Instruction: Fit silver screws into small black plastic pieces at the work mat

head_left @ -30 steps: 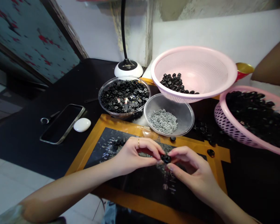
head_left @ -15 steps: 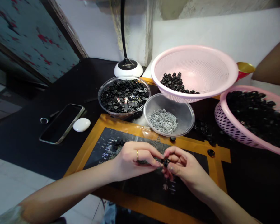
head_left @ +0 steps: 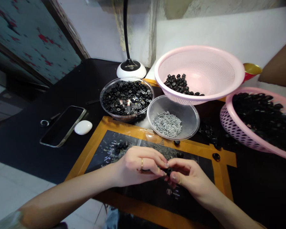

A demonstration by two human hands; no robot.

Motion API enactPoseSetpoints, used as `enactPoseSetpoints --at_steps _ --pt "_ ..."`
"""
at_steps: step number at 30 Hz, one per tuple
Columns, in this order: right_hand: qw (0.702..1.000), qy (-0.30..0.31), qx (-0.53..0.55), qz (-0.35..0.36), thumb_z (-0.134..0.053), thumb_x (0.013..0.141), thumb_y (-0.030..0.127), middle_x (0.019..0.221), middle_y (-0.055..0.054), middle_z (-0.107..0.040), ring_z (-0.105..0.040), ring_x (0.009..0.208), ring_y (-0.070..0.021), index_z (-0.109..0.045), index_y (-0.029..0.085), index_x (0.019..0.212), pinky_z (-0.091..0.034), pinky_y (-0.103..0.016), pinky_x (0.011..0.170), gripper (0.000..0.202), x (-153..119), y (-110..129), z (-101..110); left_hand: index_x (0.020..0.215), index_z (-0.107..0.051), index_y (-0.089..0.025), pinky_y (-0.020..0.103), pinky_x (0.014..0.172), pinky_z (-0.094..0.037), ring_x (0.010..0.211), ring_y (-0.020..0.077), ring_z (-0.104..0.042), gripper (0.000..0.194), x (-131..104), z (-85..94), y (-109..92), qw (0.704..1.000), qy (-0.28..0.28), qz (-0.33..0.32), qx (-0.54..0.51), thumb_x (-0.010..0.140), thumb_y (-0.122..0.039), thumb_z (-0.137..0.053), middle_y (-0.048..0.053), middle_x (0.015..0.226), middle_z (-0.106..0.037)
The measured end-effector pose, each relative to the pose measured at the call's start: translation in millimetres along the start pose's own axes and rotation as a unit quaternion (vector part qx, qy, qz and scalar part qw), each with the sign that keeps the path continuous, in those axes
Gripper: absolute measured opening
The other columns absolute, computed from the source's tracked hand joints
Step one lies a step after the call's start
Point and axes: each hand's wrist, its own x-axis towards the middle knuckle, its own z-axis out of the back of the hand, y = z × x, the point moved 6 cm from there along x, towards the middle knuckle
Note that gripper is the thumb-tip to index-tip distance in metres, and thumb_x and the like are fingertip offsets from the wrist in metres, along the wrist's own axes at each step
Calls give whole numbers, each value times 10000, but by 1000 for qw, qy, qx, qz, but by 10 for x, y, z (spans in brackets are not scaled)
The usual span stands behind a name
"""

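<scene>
My left hand (head_left: 143, 165), with a ring on one finger, meets my right hand (head_left: 188, 175) over the dark taped mat (head_left: 145, 190). Between their fingertips is a small black part (head_left: 168, 171), pinched from both sides. Fingers hide much of it. Just behind the hands stands a clear bowl (head_left: 193, 119) of small silver screws (head_left: 167, 124). To its left is a clear bowl (head_left: 103, 109) full of black discs with holes (head_left: 126, 95). A few black pieces (head_left: 120, 146) lie on the mat left of my left hand.
A pink basket (head_left: 235, 86) holding black parts stands behind the screws, and a fuller pink basket (head_left: 243, 136) is at the right. At the left lie a phone (head_left: 63, 127) and a white oval object (head_left: 83, 127). A lamp base (head_left: 131, 68) stands at the back.
Both hands have shifted slightly down with the black part between them. My right fingers have closed in more. Black pieces now show on the mat just behind the right fingertips.
</scene>
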Motion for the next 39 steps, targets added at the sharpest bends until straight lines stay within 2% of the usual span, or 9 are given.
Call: enactPoseSetpoints --at_steps 8,15,20,24,26,29,34,37,39 --pt "999 -17 -35 30 -760 674 419 670 21 -596 -527 593 -110 -655 168 809 -452 -223 569 303 -21 31 5 813 -687 -156 289 778 -576 854 175 -685 48 -5 -2 44 998 0 47 -46 793 -126 -656 79 850 -728" --pt "998 6 -23 57 -754 693 354 726 -1 -643 -587 644 -131 -690 178 806 -480 -233 613 219 -47 87 -27 1293 -486 -194 381 1036 -414 1206 233 -498 614 20 -130 69 984 97 132 -70 734 -258 -732 129 1291 -533" --pt "997 3 -1 72 -764 691 321 742 1 -655 -584 647 -123 -683 187 765 -476 -224 606 173 -65 87 -2 1258 -515 -198 364 1039 -391 1204 219 -492 434 35 -105 59 982 106 138 -71 837 -243 -616 113 1302 -515" --pt "990 -35 -99 98 -728 729 344 747 -6 -650 -595 688 -148 -660 198 775 -479 -244 616 168 -64 191 89 1053 -618 -163 266 914 -444 1023 163 -587 197 79 191 123 977 113 179 35 902 -234 -514 67 1084 -630" --pt "962 -83 -229 122 -689 771 329 759 -13 -643 -595 694 -159 -657 201 839 -481 -262 627 148 -65 279 167 987 -629 -174 241 807 -456 892 151 -611 181 54 398 208 953 148 234 124 885 -295 -542 33 956 -654" --pt "857 -184 -434 210 -620 830 267 832 -49 -637 -587 720 -173 -640 172 954 -483 -295 674 158 -102 438 283 948 -627 -187 225 670 -434 799 161 -603 264 -44 717 339 900 177 305 257 774 -383 -654 15 919 -632" --pt "700 -259 -598 292 -554 872 233 961 -114 -617 -589 878 -231 -595 111 1130 -480 -358 779 289 -150 471 345 914 -636 -189 227 640 -413 782 171 -603 232 -264 826 528 840 247 392 283 719 -307 -680 16 880 -649" --pt "656 -274 -637 297 -561 871 245 992 -129 -593 -571 903 -252 -586 106 1148 -474 -376 759 310 -178 484 277 862 -657 -185 237 619 -412 715 163 -600 141 -273 796 565 834 254 400 283 765 -287 -638 16 815 -662" --pt "674 -222 -629 319 -549 878 206 965 -114 -590 -565 873 -227 -616 119 1056 -473 -352 745 209 -176 477 149 869 -666 -179 242 640 -427 729 162 -604 130 -203 764 535 856 241 368 272 792 -274 -620 22 819 -660"
